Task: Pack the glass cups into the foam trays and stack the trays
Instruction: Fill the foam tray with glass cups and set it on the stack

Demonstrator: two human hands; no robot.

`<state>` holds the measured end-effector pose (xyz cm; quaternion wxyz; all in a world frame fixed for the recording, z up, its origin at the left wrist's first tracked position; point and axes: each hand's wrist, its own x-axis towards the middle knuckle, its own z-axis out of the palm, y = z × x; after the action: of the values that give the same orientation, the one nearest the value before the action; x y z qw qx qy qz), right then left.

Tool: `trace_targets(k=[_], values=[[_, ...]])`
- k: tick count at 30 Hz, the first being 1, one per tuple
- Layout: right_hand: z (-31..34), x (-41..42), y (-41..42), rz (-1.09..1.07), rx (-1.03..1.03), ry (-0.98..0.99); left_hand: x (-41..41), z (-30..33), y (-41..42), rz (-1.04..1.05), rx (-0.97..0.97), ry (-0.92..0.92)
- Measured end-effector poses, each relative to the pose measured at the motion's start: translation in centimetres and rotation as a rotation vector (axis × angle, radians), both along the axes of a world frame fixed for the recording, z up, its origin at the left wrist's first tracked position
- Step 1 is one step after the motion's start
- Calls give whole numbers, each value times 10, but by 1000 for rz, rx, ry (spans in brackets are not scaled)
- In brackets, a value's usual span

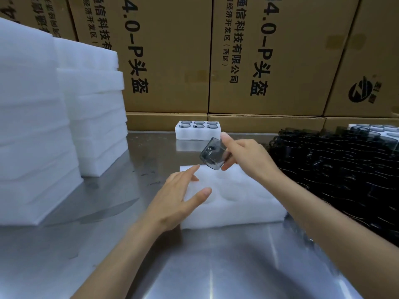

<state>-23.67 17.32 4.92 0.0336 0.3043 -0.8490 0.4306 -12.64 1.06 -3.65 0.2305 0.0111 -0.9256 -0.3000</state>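
Note:
A white foam tray (241, 203) with round empty wells lies on the metal table in front of me. My right hand (248, 154) holds a smoky grey glass cup (212, 154) tilted on its side, just above the tray's far edge. My left hand (179, 197) rests on the tray's left end with fingers spread. Farther back stands a filled foam tray (197, 133) with several cups in its wells.
A dense mass of dark glass cups (336, 175) covers the table on the right. Tall stacks of white foam trays (43, 126) fill the left side. Cardboard boxes (259, 57) form a wall behind the steel table (205, 266).

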Motion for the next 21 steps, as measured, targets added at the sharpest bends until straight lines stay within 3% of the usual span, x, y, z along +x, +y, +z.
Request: trace_targets(k=[8,14,21], values=[[-14,-7,-37,-137,318,304,-3,0,2,55,139,203],[-22,-9,-51,-96,446,348,-3,1,2,64,51,180],[-21,-10,-46,-53,320,254,-1,1,4,37,86,160]])
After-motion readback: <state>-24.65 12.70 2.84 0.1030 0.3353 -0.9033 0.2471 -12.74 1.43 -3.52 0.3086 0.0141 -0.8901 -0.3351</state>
